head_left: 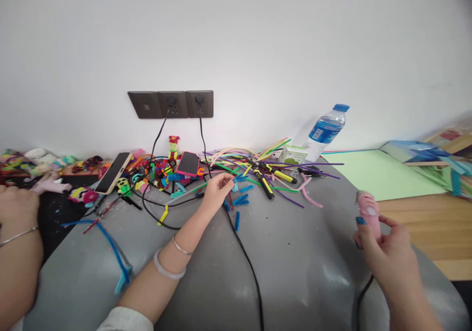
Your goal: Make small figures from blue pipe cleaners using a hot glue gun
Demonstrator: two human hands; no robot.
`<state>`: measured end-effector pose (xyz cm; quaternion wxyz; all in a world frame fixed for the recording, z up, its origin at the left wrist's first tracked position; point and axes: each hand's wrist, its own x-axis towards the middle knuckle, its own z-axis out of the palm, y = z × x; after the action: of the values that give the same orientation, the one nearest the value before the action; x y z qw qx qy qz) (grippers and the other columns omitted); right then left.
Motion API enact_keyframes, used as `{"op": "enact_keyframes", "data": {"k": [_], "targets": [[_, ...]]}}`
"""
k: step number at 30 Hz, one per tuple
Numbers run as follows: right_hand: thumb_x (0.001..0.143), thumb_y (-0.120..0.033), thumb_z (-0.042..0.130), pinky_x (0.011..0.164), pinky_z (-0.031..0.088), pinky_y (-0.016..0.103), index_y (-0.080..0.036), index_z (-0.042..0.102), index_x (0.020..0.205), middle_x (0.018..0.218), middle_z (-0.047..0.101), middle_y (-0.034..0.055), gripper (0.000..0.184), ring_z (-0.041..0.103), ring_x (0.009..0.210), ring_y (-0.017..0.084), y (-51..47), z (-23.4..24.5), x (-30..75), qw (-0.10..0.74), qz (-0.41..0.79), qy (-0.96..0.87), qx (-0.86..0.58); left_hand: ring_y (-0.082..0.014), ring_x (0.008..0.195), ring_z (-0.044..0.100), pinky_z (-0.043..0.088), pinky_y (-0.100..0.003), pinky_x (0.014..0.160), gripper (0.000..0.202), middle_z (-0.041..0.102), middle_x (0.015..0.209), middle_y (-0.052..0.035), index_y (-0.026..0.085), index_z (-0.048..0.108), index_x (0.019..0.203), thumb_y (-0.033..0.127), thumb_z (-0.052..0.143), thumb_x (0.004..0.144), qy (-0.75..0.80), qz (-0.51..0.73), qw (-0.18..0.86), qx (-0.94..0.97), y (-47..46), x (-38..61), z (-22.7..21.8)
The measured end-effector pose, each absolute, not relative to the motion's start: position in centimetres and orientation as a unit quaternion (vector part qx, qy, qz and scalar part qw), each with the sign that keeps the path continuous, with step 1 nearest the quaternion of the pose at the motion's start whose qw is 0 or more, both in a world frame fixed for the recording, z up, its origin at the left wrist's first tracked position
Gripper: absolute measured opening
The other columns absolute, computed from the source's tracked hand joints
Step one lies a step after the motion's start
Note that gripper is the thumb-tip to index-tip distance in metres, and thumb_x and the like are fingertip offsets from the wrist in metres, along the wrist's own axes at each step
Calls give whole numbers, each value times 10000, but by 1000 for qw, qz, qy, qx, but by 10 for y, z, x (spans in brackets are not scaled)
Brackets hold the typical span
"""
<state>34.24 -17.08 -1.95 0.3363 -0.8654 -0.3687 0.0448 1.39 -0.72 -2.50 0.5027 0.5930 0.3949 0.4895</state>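
Observation:
My left hand (pixel 217 191) reaches over the middle of the table. Its thumb and fingers are pinched on a short piece of blue pipe cleaner (pixel 241 177). More short blue pipe cleaner pieces (pixel 241 199) lie just below and beside its fingertips. On the right, my right hand (pixel 391 247) is wrapped round a pink corded hand tool (pixel 368 213), held upright above the table's edge. A black cord (pixel 363 296) hangs below that hand. The tool's exact kind does not show clearly.
Pliers (pixel 263 183), long coloured pipe cleaners (pixel 236 154), two phones (pixel 189 164) and a tilted-looking water bottle (pixel 326 129) line the wall. Black cables cross the grey table (pixel 295 272). Small pipe cleaner figures (pixel 83 195) lie left. Another person's arm (pixel 18 247) rests at far left.

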Motion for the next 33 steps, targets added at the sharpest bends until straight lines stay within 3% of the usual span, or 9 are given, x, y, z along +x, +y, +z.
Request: {"op": "enact_keyframes", "data": {"k": [7, 12, 15, 19, 24, 28, 33], "targets": [[643, -611, 576, 678, 475, 444, -272, 423, 994, 904, 718, 137, 511, 688, 845, 386, -165, -27, 334, 297, 108, -369, -874, -113, 604, 512, 381, -230, 537, 275, 629, 708, -19, 162, 657, 798, 427, 705, 746, 397, 487, 509, 589, -6, 15, -27], [675, -622, 544, 666, 453, 430, -248, 508, 853, 904, 679, 134, 416, 641, 782, 328, -161, -18, 331, 297, 59, -395, -867, -110, 597, 500, 377, -233, 551, 263, 607, 686, -8, 158, 653, 804, 412, 697, 752, 400, 474, 517, 590, -8, 14, -25], [696, -564, 571, 670, 435, 414, -232, 543, 844, 867, 653, 111, 364, 609, 778, 300, -154, -7, 321, 364, -11, -395, -843, -116, 610, 510, 388, -238, 562, 263, 610, 704, -12, 161, 647, 802, 416, 694, 758, 398, 468, 520, 594, -9, 15, -23], [797, -474, 600, 673, 440, 356, -221, 604, 964, 811, 636, 58, 302, 571, 714, 222, -130, 3, 285, 486, 63, -528, -694, -116, 602, 490, 374, -235, 548, 274, 578, 679, -4, 166, 636, 788, 428, 703, 747, 390, 458, 528, 600, -11, 16, -22], [897, -294, 594, 751, 473, 343, -227, 612, 1104, 974, 651, 73, 219, 585, 806, 206, -80, 12, 234, 468, 140, -712, -504, -109, 613, 472, 358, -228, 563, 261, 549, 677, 7, 159, 630, 787, 406, 695, 736, 385, 451, 539, 598, -10, 15, -21], [899, -271, 632, 761, 503, 343, -240, 622, 1168, 956, 644, 64, 271, 591, 829, 207, -41, 14, 215, 449, 194, -767, -415, -107, 640, 486, 370, -230, 602, 242, 558, 711, 8, 155, 622, 795, 384, 680, 746, 377, 450, 549, 595, -9, 11, -18], [909, -267, 639, 746, 521, 346, -238, 659, 1108, 963, 660, 70, 202, 609, 826, 203, -23, 0, 213, 456, 235, -778, -363, -101, 629, 450, 342, -230, 594, 230, 535, 706, 14, 150, 606, 788, 370, 659, 747, 371, 430, 553, 609, -9, 11, -15]]}}
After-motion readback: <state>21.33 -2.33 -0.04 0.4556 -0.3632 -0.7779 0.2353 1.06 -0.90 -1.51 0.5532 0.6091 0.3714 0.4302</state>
